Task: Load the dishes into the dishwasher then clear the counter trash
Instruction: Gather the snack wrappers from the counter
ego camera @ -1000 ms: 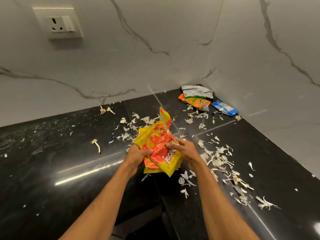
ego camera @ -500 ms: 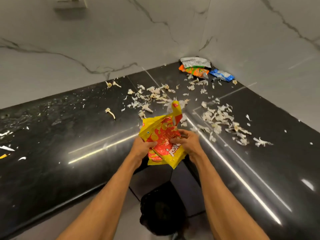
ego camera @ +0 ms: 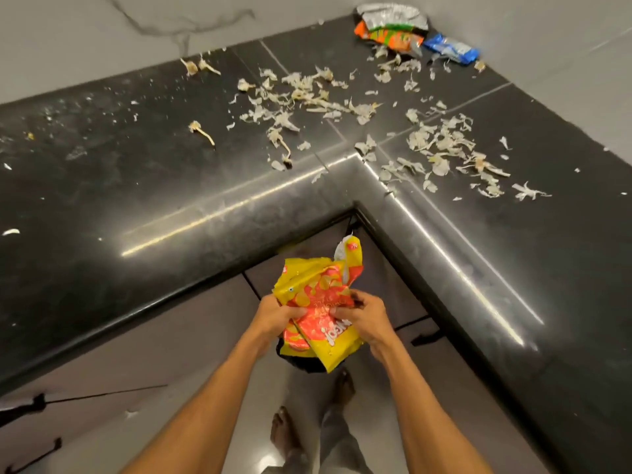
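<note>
1. The black L-shaped counter [ego camera: 136,186] filled most of the view, its far left end cut off.
2. Pale peels [ego camera: 441,145] lay scattered across its corner, where they had been half a second before.
3. The yellow-and-red chip bag [ego camera: 321,302], held above the counter's inner edge half a second earlier, now hung off it, over the floor. Its white lettering was upside down, partly covered and unreadable.
4. The left hand [ego camera: 273,316] and right hand [ego camera: 366,319] each gripped the bag, fingers curled into its crumpled front.
5. A dark shape [ego camera: 304,364] beneath the bag was hard to make out.
6. Orange [ego camera: 390,35], blue [ego camera: 451,51] and silver [ego camera: 390,13] wrappers lay in the far corner, their print too small to read.
</note>
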`<act>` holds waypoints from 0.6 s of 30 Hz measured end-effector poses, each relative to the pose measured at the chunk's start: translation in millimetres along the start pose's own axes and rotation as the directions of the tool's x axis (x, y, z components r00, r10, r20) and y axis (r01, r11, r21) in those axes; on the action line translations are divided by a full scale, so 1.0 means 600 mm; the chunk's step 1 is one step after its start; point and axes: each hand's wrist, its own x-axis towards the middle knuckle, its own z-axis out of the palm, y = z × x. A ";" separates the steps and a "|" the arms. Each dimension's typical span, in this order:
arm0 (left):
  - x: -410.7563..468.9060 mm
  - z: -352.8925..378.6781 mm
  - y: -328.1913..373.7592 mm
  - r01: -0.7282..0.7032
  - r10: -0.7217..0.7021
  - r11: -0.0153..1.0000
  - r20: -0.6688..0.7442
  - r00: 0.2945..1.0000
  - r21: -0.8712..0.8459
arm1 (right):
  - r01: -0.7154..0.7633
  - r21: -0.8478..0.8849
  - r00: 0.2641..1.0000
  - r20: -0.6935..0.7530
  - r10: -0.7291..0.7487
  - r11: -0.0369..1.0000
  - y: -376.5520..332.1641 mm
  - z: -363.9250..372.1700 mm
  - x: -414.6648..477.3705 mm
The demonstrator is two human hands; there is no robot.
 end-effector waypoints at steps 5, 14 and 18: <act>0.069 0.013 -0.111 0.098 -0.093 0.992 -0.057 0.994 0.079 | -0.147 -0.009 0.984 -0.104 0.145 0.989 0.136 0.005 0.045; 0.287 0.051 -0.326 0.118 -0.101 0.975 -0.099 0.990 0.186 | -0.166 -0.140 0.958 -0.258 0.126 0.976 0.388 0.012 0.222; 0.376 0.060 -0.395 0.065 -0.036 0.956 -0.104 0.994 0.288 | -0.186 -0.193 0.937 -0.329 0.115 0.963 0.477 0.017 0.288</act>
